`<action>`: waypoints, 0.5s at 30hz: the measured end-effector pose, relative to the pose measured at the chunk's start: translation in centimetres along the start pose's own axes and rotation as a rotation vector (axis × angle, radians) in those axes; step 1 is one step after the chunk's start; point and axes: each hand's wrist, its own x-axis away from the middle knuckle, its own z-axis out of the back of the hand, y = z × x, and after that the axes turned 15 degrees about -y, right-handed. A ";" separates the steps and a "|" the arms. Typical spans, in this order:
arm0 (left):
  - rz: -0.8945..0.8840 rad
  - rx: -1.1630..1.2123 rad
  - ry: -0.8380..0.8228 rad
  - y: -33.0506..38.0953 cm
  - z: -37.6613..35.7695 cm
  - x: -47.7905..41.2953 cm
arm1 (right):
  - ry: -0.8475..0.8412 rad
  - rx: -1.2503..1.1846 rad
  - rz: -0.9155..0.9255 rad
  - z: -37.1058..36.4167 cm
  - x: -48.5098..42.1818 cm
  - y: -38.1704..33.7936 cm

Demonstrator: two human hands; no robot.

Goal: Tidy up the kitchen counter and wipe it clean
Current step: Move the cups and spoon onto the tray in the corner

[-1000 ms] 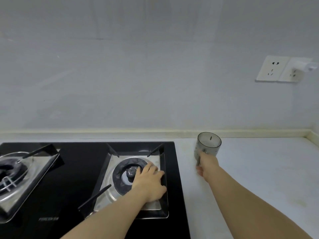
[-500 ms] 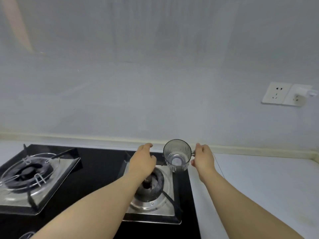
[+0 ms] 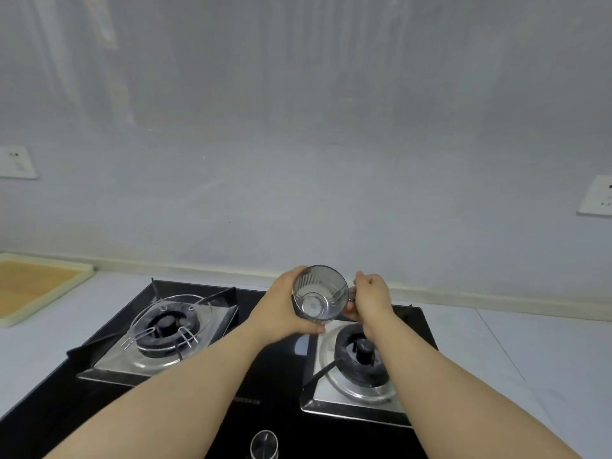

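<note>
Up close, clear ribbed glass mug [image 3: 319, 297], left hand [image 3: 281, 309] cupping its round wall, right hand [image 3: 369, 301] pinching handle, over glossy black hob [image 3: 265, 359]

The handle of the cup [image 3: 319, 298] is mostly hidden by the right hand [image 3: 371, 298]. Right of the stove [image 3: 284, 412], a wall socket [image 3: 597, 200] is cut by the frame edge; left of it, the cutting board [image 3: 33, 286] too.
</note>
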 end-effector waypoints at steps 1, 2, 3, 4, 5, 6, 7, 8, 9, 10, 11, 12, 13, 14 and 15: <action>0.010 0.004 -0.008 0.4 0.0 0.3 | -0.010 0.004 -0.022 0.1 0.3 0.2; 0.015 0.007 -0.027 1.0 -0.4 0.3 | -0.006 0.017 -0.038 0.7 0.6 0.2; 0.013 0.007 -0.047 1.8 -1.0 0.1 | 0.008 0.028 -0.040 1.6 0.8 0.3; 0.009 0.005 -0.053 2.6 -1.8 -0.2 | 0.022 0.038 -0.034 2.5 0.9 0.4; 0.003 0.008 -0.051 3.4 -2.6 -0.6 | 0.044 0.049 -0.027 3.4 1.1 0.4; -0.006 0.024 -0.047 4.3 -3.7 -1.1 | 0.077 0.063 -0.019 4.6 1.3 0.4; -0.008 0.051 -0.036 5.1 -4.6 -1.6 | 0.118 0.084 -0.016 5.9 1.6 0.5; -0.011 0.080 -0.025 6.1 -5.9 -2.4 | 0.172 0.110 -0.016 7.7 1.9 0.7; -0.006 0.101 -0.004 6.7 -7.0 -3.2 | 0.223 0.150 -0.023 9.3 2.3 0.9; -0.003 0.122 0.009 7.6 -8.4 -4.1 | 0.276 0.201 -0.037 11.5 2.7 1.4; 0.003 0.144 0.023 8.2 -9.5 -4.9 | 0.312 0.258 -0.057 13.3 2.9 1.9; 0.009 0.165 0.024 8.8 -10.5 -5.6 | 0.337 0.319 -0.085 15.0 3.2 2.5; 0.017 0.183 0.014 9.4 -11.9 -6.4 | 0.358 0.377 -0.118 17.0 3.6 3.2; 0.024 0.187 0.008 9.8 -12.9 -6.9 | 0.369 0.427 -0.151 18.5 3.8 3.8; 0.027 0.183 -0.002 10.0 -14.0 -7.5 | 0.380 0.472 -0.184 19.9 4.0 4.3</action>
